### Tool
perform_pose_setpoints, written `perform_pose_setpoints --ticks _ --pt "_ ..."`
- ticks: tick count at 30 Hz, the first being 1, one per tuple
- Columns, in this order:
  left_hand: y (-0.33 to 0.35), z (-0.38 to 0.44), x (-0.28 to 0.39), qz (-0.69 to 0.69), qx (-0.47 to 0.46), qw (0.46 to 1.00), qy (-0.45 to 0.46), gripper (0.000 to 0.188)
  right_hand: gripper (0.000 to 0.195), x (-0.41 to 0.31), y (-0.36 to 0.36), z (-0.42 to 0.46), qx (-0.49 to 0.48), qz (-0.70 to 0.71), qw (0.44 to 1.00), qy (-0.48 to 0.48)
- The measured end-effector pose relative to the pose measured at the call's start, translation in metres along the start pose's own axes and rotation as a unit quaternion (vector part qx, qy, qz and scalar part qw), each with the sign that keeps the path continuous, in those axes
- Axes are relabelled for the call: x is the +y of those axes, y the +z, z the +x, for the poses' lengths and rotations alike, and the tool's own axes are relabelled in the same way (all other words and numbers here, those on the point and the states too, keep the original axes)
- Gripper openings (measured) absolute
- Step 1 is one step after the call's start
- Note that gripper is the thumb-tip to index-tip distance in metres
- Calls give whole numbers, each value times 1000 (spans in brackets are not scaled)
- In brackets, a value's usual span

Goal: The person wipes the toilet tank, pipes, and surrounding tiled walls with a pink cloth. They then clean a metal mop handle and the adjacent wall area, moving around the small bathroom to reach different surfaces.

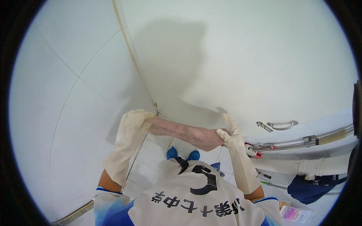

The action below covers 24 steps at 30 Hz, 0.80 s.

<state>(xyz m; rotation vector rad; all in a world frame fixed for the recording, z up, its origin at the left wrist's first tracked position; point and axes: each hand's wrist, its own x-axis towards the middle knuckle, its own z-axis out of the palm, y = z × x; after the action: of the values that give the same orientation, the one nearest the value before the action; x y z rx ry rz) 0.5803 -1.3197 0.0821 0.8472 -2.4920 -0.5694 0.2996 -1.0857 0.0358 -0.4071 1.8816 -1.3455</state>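
Note:
A pinkish-brown cloth (185, 133) is stretched between my two hands in front of my chest, bunched and sagging a little towards its right end. My left hand (135, 120), in a long cream rubber glove, grips the cloth's left end. At the other end, my right hand (232, 134), gloved the same way, pinches a corner between thumb and fingers, with one finger pointing up. Below the cloth, blue shoe covers (182, 154) show on my feet.
A pale door panel (240, 70) with a metal handle (282, 125) and a latch (264, 126) stands ahead. White wall tiles (76, 99) lie left. On the right are metal poles (285, 146), a white pipe (277, 166) and a dark blue cloth item (311, 188).

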Motion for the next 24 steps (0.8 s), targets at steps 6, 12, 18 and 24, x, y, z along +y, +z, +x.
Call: perform_pose_setpoints --ticks 6,12,18,24 --pt "-14 17 1 -7 -40 999 -32 18 51 13 -7 -4 -274 -35 957 87" --pt "2 23 -12 -85 -125 988 -16 14 38 -7 12 -11 -273 -492 824 -64" --pt "26 -5 -29 -419 -195 820 -339 12 29 60 4 17 -99 -163 982 1" --pt "67 -31 35 -563 -164 700 -408 31 32 -1 70 -38 -160 -69 983 59"
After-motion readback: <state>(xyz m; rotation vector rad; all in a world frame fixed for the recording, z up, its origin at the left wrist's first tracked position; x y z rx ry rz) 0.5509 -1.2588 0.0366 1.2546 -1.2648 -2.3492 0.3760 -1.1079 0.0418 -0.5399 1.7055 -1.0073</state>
